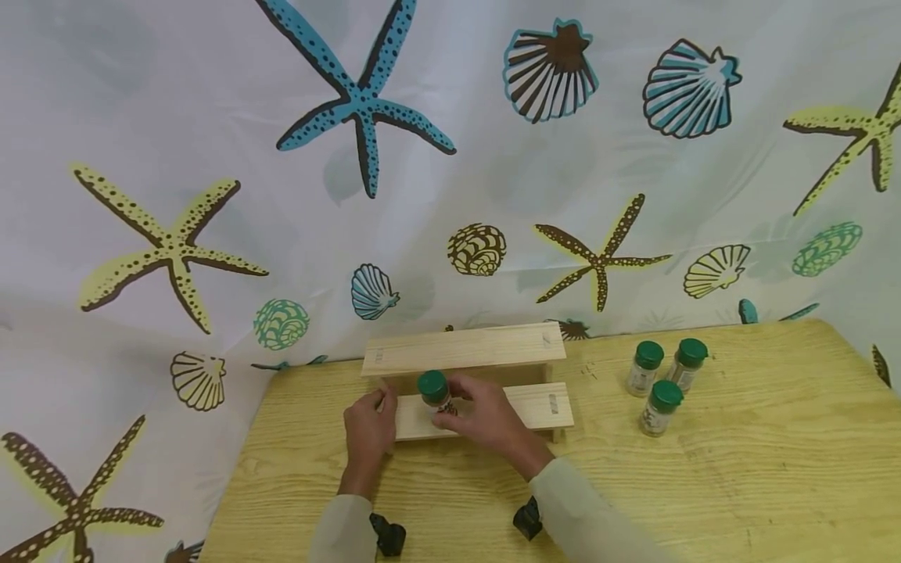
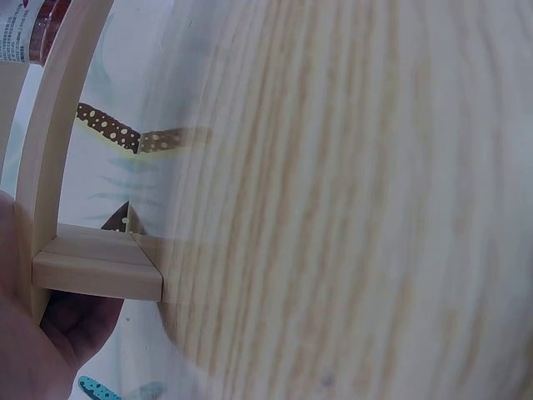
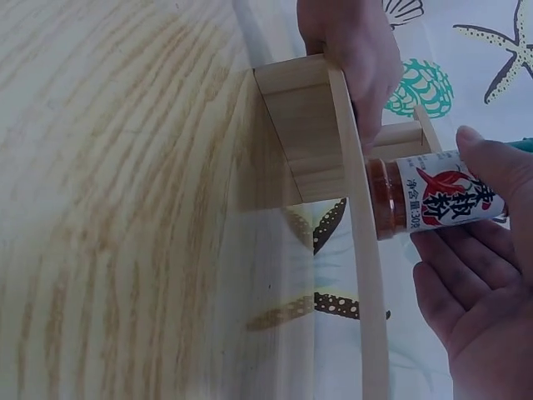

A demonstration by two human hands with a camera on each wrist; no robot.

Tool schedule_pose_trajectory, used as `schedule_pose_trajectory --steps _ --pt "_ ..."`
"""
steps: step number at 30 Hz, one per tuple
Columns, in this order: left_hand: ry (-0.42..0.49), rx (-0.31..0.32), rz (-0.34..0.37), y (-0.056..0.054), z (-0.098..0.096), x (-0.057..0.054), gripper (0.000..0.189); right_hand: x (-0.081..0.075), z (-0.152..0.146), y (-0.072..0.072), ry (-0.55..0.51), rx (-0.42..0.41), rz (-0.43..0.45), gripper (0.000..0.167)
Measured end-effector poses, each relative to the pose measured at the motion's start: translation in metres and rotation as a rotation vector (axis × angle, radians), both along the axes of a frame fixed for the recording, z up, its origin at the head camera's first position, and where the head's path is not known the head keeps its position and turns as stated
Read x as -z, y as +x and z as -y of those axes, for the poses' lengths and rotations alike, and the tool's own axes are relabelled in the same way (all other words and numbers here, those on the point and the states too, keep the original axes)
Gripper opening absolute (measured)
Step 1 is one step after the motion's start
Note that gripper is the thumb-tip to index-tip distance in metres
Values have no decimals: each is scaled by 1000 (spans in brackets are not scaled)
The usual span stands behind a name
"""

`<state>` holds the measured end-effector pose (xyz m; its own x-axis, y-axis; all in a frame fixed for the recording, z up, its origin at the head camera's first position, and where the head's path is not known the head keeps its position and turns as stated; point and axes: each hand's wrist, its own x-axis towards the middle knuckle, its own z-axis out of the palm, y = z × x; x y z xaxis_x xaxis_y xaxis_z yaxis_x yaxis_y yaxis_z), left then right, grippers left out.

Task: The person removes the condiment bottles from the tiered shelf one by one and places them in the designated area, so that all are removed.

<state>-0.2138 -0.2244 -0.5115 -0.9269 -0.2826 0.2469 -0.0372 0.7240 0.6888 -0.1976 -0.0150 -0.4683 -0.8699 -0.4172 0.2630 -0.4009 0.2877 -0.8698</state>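
A two-step wooden rack [image 1: 464, 348] stands on the table near the patterned cloth. My left hand [image 1: 371, 422] grips the left end of its lower board [image 1: 531, 407]; in the left wrist view the fingers [image 2: 87, 329] come round behind the wood. Over that same board, my right hand [image 1: 489, 414] holds a spice jar [image 1: 432, 385] upright between thumb and fingers. The jar has a green cap, and the right wrist view shows red powder inside and a label with a red chili pepper [image 3: 441, 196]. Its base is right at the board's surface.
Three more green-capped jars stand grouped on the wood-grain table [image 1: 760, 438] to the right: one at the back left [image 1: 644, 367], one at the back right [image 1: 688, 363] and one in front [image 1: 660, 408]. A cloth [image 1: 436, 172] printed with starfish and shells hangs behind the table.
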Motion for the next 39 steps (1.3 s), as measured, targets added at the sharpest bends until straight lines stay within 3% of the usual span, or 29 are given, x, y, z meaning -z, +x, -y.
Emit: schedule_pose_trajectory --steps 10,23,39 --pt "-7 4 22 -1 -2 -1 35 0 0 2 22 50 -38 40" --pt "5 4 44 -1 -2 -1 35 -4 2 3 29 43 6 40" --pt "5 0 48 -1 1 2 37 -25 -14 3 24 91 41 40"
